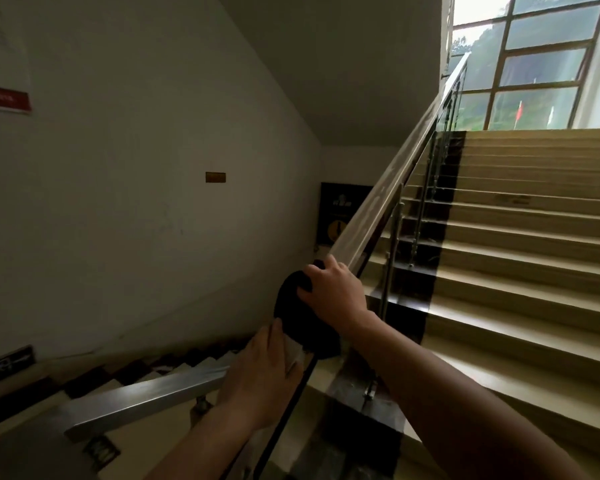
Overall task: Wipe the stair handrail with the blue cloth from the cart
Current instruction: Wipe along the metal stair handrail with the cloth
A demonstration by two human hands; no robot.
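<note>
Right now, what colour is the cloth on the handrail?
The cloth looks nearly black, dimly lit; head view shows it.

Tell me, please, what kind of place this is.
Probably a stairwell in a public building: wide beige stone steps rise to a large gridded window, and a sloping metal handrail runs beside them, where the right hand grips a dark cloth.

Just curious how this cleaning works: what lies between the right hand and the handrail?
In the head view, a dark cloth lies bunched under the right hand, draped over the lower bend of the handrail.
</note>
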